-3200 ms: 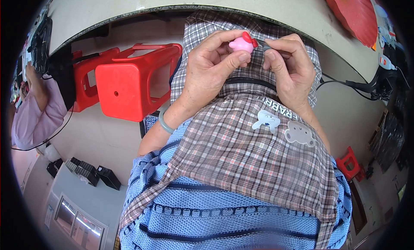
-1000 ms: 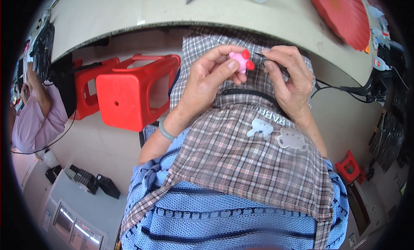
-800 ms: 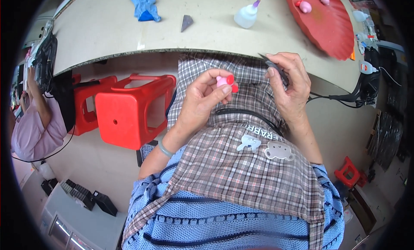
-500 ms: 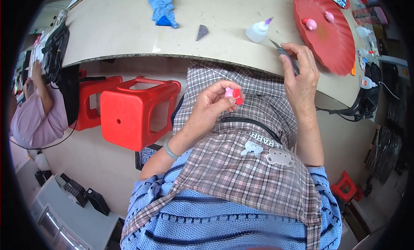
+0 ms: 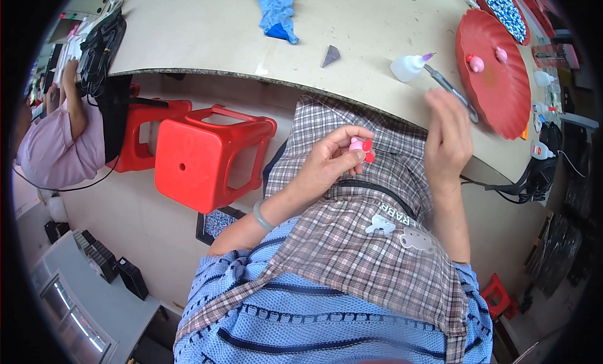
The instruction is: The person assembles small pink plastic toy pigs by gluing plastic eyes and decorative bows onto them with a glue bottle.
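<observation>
Pinched between the thumb and fingers of my left hand (image 5: pixel 323 163) is a small pink toy figure (image 5: pixel 357 143) with two round red parts, above my plaid apron. My right hand (image 5: pixel 449 141) is at the table's edge, its fingers stretched out, slightly blurred and holding nothing. Just beyond it, a slim grey pointed tool (image 5: pixel 451 89) lies on the table; whether it is a knife or tweezers I cannot tell. By its tip stands a white squeeze bottle (image 5: pixel 407 69) with a purple nozzle. Two similar pink figures (image 5: pixel 476 64) rest in a red scalloped tray (image 5: pixel 487 106).
A crumpled blue glove (image 5: pixel 276 13) and a dark triangular scrap (image 5: pixel 330 55) lie on the table. Blue and white beads (image 5: pixel 504 13) fill a dish at the far right. Red stools (image 5: pixel 188 166) stand at the left, near a co-worker in a pink top (image 5: pixel 66 144).
My right hand has let go of the pointed tool, which now lies by the bottle, and has drawn back toward me. My left hand still holds the pink figure. The whole view has shifted.
</observation>
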Demonstrator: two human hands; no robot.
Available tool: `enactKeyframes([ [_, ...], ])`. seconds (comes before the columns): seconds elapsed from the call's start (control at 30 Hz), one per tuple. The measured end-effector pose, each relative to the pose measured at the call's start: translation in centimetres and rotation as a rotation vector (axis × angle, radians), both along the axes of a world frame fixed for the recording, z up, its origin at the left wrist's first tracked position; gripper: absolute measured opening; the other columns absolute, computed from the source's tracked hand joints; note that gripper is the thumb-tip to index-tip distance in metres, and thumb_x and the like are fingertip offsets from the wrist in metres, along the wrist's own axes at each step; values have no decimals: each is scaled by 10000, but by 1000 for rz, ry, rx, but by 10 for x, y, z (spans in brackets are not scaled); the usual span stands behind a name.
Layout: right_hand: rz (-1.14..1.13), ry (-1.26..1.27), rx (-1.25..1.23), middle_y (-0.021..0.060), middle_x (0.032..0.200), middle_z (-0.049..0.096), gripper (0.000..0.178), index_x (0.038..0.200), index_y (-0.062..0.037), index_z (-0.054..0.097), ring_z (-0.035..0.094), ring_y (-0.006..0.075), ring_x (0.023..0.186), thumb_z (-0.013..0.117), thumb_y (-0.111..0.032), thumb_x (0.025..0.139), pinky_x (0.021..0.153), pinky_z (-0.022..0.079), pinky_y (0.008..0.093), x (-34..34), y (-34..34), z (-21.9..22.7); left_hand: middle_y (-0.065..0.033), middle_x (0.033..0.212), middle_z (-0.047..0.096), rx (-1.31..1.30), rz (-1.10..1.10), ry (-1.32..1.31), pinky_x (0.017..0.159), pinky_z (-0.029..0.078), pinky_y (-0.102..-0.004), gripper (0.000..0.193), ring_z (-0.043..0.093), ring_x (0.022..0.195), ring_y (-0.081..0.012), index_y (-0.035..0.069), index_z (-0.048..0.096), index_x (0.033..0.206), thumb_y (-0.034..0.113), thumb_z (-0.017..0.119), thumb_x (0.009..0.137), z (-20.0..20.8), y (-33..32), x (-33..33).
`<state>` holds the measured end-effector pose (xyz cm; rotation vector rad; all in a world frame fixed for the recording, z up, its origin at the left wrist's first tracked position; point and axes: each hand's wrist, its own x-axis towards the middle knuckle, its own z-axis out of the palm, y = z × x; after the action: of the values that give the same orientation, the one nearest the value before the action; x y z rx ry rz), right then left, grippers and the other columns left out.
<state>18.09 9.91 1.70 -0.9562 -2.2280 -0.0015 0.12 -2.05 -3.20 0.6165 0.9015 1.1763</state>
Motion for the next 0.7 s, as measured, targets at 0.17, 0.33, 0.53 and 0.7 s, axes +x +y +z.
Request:
enactKeyframes([
  [0.17, 331, 184, -360, 129, 1057, 616, 315, 1014, 10, 641, 637, 291, 970, 582, 104, 719, 786, 535, 399, -49, -6, 6, -53, 963, 623, 6, -29, 47, 669, 489, -240, 265, 560, 736, -93, 13, 553, 1193, 98, 541, 942, 0, 3, -3],
  [0.33, 368, -39, -245, 143, 1073, 566, 345, 1057, -8, 620, 622, 329, 960, 537, 95, 738, 761, 534, 399, -99, 15, 20, -16, 913, 607, -33, 54, -39, 653, 493, -220, 260, 576, 730, -73, 26, 556, 1198, 121, 516, 959, 2, -12, 0],
  [0.53, 374, -69, -184, 134, 1000, 533, 226, 967, -13, 592, 605, 321, 887, 544, 61, 759, 711, 530, 414, -118, 16, 20, -24, 924, 618, 43, 62, 64, 661, 489, -216, 301, 589, 750, -78, 3, 541, 1227, 163, 501, 975, 10, -29, -14],
  [0.7, 284, -103, -90, 116, 921, 482, 104, 888, -43, 547, 616, 289, 779, 573, -5, 795, 601, 538, 410, -134, 20, 6, -21, 916, 604, 14, 76, 106, 713, 483, -225, 261, 584, 774, -82, 23, 549, 1187, 173, 492, 981, 21, -35, -17],
])
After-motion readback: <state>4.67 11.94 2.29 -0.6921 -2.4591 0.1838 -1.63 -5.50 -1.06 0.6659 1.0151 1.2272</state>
